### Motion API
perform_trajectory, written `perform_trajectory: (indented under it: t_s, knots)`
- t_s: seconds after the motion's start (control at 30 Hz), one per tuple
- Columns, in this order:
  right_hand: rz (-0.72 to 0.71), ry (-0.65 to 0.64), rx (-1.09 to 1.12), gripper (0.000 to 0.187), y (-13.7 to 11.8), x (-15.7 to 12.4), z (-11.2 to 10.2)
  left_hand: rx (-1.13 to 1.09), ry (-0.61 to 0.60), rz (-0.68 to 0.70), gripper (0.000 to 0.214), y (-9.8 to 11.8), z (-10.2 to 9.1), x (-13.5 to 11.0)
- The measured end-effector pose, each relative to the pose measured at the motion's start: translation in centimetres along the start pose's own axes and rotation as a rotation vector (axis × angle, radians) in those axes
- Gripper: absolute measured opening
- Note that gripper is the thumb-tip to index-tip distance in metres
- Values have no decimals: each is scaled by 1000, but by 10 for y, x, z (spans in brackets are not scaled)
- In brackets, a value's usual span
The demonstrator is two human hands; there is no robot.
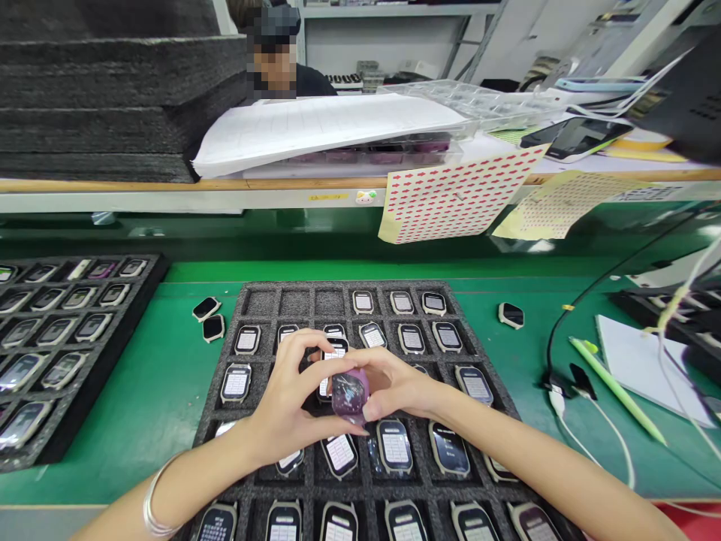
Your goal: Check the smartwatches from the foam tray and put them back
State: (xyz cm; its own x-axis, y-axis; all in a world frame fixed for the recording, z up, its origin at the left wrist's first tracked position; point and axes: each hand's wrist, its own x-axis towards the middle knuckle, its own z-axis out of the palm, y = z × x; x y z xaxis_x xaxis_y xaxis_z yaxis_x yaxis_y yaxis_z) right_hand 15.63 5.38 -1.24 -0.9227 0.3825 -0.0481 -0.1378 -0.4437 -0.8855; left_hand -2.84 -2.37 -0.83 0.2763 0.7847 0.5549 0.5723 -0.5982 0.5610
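Over the middle of a black foam tray [260, 304], my two hands meet around a small purple watch case [350, 394] with a dark, glossy face. My left hand [296, 391] has its fingers along the top and its thumb below. From the other side, my right hand [397, 383] grips it with thumb and fingers. Several smartwatches with lit screens, such as one watch [394, 445] just below my hands, lie in the tray's pockets. A few pockets at the back left hold none. My hands and forearms hide some of the watches.
Another watch tray [140, 300] stands at left. Loose watches [213, 327] lie beside the trays, one watch [511, 315] at right. A green pen [619, 391], notepad [647, 361] and cables are further right. A shelf [315, 184] crosses behind, with foam stacks; a person is beyond.
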Motion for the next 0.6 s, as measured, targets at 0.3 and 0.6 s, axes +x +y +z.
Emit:
perform_trajectory:
  t_s: [0.3, 0.6]
  knots:
    - [-12, -13, -23, 47, 0, -1, 0, 1, 10, -20, 57, 0, 0, 0]
    - [14, 8, -43, 50, -2, -1, 0, -1, -3, -28, 56, 1, 0, 0]
